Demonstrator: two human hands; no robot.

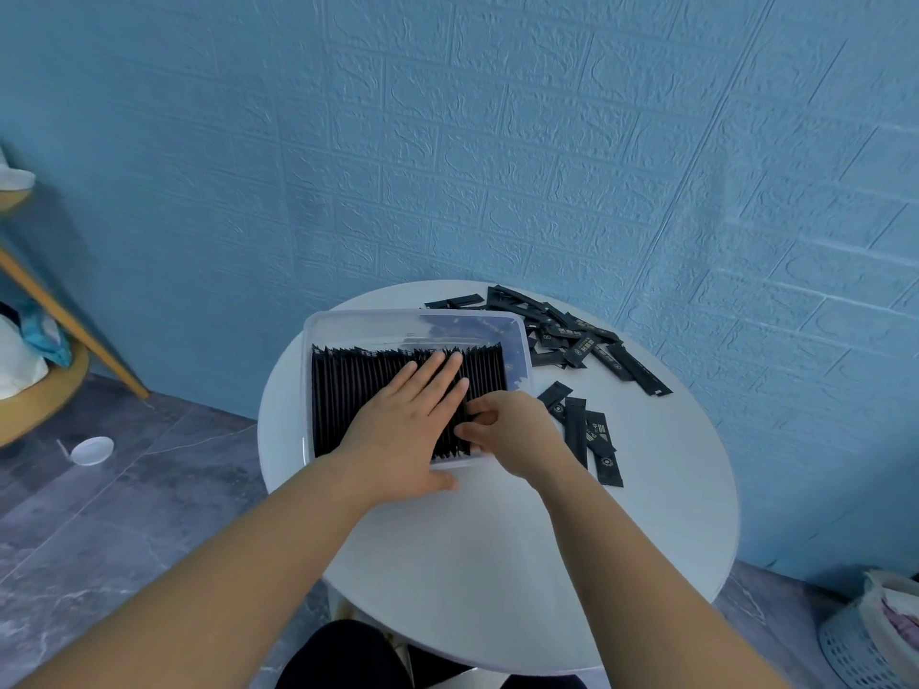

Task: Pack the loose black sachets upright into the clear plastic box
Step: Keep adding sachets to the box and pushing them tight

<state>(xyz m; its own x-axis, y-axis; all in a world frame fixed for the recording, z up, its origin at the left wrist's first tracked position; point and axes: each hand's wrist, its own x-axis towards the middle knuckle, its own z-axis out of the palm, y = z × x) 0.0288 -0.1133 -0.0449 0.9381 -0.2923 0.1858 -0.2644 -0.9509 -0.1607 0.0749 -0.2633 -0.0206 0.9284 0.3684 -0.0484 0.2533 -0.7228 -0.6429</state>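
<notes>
Dozens of black sachets stand on edge in a tight row of sachets (358,395) that fills most of the clear plastic box (413,316), starting at its left wall; the box sits on the far left part of the round white worktop (497,564). Further left, on the grey floor, a small white dish (92,450) lies near a wooden shelf (64,320). The left hand (408,425) lies flat on top of the row, fingers straight and together, pressing on the sachets' upper edges. Just beside it, the right hand (514,430) is at the box's near right corner, its thumb and curled fingers pinching the last sachets at the right end of the row. A few loose sachets (584,430) lie flat on the worktop just right of that hand, and a larger pile of sachets (572,335) is spread behind the box's right side. A blue basket (865,643) stands on the floor at far right.
</notes>
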